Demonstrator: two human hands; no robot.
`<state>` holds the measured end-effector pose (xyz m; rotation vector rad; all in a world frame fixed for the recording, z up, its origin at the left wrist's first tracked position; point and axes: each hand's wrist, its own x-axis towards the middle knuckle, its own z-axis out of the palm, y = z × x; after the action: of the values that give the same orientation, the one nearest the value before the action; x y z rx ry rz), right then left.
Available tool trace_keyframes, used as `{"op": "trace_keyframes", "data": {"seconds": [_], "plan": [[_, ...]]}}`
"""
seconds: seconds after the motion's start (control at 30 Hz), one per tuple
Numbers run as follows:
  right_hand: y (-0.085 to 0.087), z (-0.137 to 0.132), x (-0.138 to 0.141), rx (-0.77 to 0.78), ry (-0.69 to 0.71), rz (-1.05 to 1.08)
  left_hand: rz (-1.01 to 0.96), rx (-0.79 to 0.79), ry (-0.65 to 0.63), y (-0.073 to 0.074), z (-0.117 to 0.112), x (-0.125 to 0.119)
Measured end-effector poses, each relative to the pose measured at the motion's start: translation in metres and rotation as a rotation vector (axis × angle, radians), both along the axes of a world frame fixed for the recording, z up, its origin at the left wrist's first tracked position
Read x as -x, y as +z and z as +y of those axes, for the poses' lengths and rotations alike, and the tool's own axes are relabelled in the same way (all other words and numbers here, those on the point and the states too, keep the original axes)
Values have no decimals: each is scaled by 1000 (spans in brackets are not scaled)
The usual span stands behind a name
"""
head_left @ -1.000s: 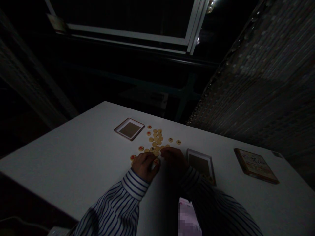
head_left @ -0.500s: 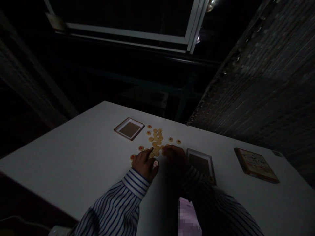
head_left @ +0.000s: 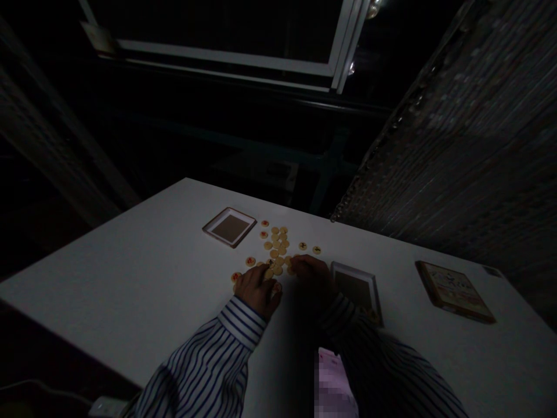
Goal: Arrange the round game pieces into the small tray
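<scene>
Round wooden Chinese chess pieces (head_left: 274,253) lie in a loose cluster on the white table (head_left: 143,249), most with blank faces up. My left hand (head_left: 255,288) rests at the near left of the cluster, closed, with a red-marked Chinese chess piece (head_left: 277,287) between thumb and forefinger. Opposite it, in deep shadow, my right hand (head_left: 312,277) is curled with its fingertips on a blank-faced piece (head_left: 290,269) at the cluster's right edge. Red-marked pieces (head_left: 250,262) lie to the left, and black-marked pieces (head_left: 303,246) to the right.
An open shallow box tray (head_left: 210,228) lies left of the pieces. Another tray (head_left: 378,299) sits beside my right forearm, partly covered by it. Farther right is a flat box with a printed cover (head_left: 456,290). A bead curtain (head_left: 439,168) hangs along the right side.
Both hands stay almost where they were among the pieces. The red-marked piece in my left hand has tilted slightly and its face looks dimmer. The view has shifted very slightly.
</scene>
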<state>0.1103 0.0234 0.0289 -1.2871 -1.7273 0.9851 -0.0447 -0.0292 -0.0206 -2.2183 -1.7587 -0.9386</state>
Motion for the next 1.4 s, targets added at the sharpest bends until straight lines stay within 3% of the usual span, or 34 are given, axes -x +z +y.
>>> {"op": "trace_keyframes", "data": {"seconds": [0.3,0.43,0.67,0.87,1.03,1.1,1.2,1.4], "plan": [[1,-1,-1,24,-36,5,-39,-35,-30,1,-1,1],[3,-2,-2,-9,-65,41,-162,-120,-40,7,1,6],[0,2,-2,-28,-95,22,-367,-207,109,25,-1,32],[4,1,-2,-56,-94,30,-388,-265,163,30,-17,59],[7,0,-1,-82,-74,12,-336,-182,261,24,-31,74],[10,1,0,-76,-72,25,-278,-128,242,20,-33,75],[14,3,2,-78,-81,49,-178,-55,160,10,-31,72],[22,0,9,-102,-25,40,-39,-100,207,-8,-29,59]]}}
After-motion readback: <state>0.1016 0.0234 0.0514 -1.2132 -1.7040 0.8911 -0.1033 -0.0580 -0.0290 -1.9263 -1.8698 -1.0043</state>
